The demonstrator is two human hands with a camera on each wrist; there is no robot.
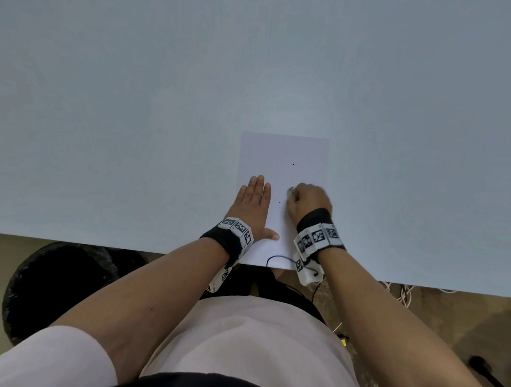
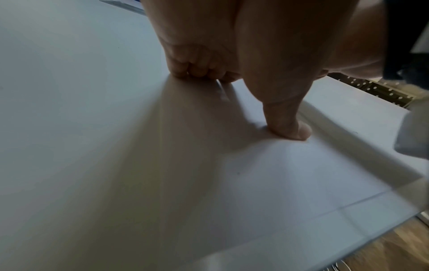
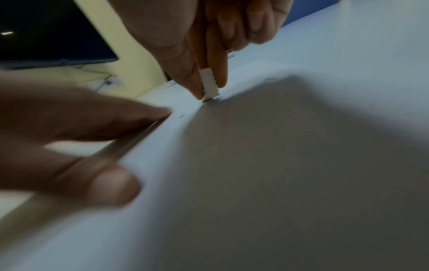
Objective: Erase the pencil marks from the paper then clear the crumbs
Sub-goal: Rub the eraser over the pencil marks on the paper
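Closest in the head view, the person's two bare forearms reach out over the near edge of a pale grey-blue table (image 1: 133, 127), each wrist wrapped in a black band carrying white blocks printed with black square codes. Under the table edge to the left stands a bin lined with a black bag (image 1: 57, 286), and white cables (image 1: 403, 292) lie on the brown floor to the right.

A white sheet of paper (image 1: 283, 153) lies upright in front of the person, its near edge flush with the table edge. The left hand (image 1: 253, 205) lies flat across the sheet's left border, fingers straight and together, thumb spread out onto the lower part of the page; the left wrist view shows the fingertips (image 2: 199, 71) and the thumb tip pressed down on the surface. It holds nothing.

Just to the right, the right hand (image 1: 307, 200) is bunched over the lower right part of the sheet. In the right wrist view its thumb and fingers pinch a small white eraser (image 3: 209, 83) with a ridged edge, held upright with its lower end touching the paper.

Farther up the page a few small dark specks (image 1: 292, 164) show, well apart from one another; whether they are pencil marks or crumbs cannot be told
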